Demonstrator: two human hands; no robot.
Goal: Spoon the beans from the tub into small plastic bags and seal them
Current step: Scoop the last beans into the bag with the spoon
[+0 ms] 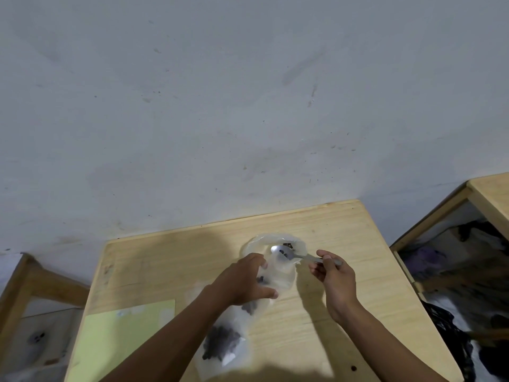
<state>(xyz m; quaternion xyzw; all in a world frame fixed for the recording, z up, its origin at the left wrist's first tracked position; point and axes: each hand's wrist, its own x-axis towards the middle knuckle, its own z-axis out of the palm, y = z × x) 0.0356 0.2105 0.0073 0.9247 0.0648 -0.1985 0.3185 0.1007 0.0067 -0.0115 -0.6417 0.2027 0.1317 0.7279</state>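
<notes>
A single wide-angle head-worn view looks forward and down from close above the tabletop (344, 244). A wall (220, 92) fills the frame toward 12 o'clock; both forearms enter from 6 o'clock.

A pale grey wall (248, 92), scuffed and stained, fills the far side. Against it stands a light wooden bench (344, 230) with a shadow across its near edge. To the left is a wooden frame (24, 274), to the right a wooden shelf (484, 194) over dark clutter
</notes>
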